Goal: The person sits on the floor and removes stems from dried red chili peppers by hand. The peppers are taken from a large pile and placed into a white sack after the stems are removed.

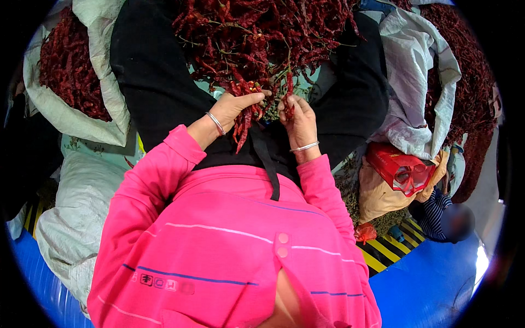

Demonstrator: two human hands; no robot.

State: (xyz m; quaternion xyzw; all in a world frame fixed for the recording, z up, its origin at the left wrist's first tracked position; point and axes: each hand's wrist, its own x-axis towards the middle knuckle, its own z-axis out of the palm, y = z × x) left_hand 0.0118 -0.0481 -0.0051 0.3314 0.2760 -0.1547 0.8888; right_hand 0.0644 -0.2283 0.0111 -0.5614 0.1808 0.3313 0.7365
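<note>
Several dried red chilies (243, 123) are bunched in my left hand (234, 105), their tips hanging below the fingers. My right hand (301, 119) pinches a single dried chili (290, 88), its long pale stem pointing up and away from me. The two hands are close together over my lap, a small gap between them. Just beyond them a large heap of dried red chilies (262, 37) lies between my legs, many with stems on. Loose stem bits (271, 108) show between and under the hands.
To the left stand an open white woven sack (117, 98) of chilies and a closed white sack (78, 192). On the right are another woven sack (406, 53), a red gift bag (393, 164), a tan sack (379, 197) and a big chili pile (463, 74). Another person (441, 215) is at lower right.
</note>
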